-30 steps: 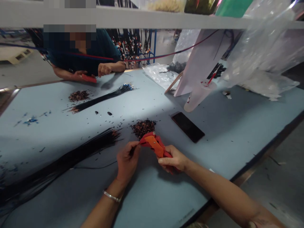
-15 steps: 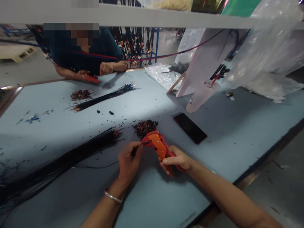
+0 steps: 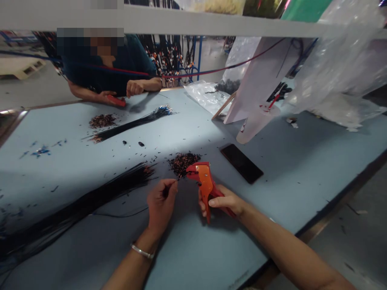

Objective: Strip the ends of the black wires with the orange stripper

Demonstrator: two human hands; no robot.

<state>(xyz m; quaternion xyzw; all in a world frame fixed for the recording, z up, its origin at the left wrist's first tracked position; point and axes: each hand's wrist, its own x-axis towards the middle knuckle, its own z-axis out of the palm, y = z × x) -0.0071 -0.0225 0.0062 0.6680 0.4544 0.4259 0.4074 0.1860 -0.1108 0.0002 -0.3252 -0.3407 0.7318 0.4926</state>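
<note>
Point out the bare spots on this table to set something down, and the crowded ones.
Mostly bare: right of the phone, save specks; and the near patch between the left forearm and right forearm. Crowded: the left, with the near wire bundle; the scrap pile; around the cup.

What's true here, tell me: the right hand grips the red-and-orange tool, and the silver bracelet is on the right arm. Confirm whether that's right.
Not quite: the head view shows the silver bracelet on the left arm, not the right. The right hand does grip the red-and-orange tool.
</note>
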